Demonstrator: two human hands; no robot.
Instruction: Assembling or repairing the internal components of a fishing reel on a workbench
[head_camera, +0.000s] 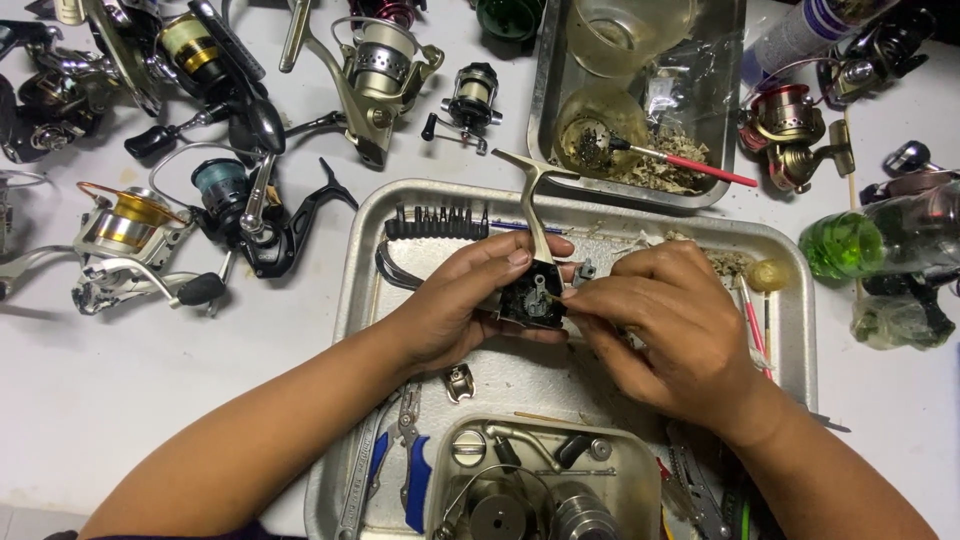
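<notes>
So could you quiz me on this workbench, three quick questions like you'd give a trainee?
1. True or false: the left hand holds an opened fishing reel body above the metal tray.
2. What does the right hand bring to the reel body: A) a thin stick-like tool, B) a hammer, C) a spray can?
3. Fill in: the red-handled brush lies in the ______ tray at the top.

Key: 1 true; 2 A; 3 smaller metal.
</notes>
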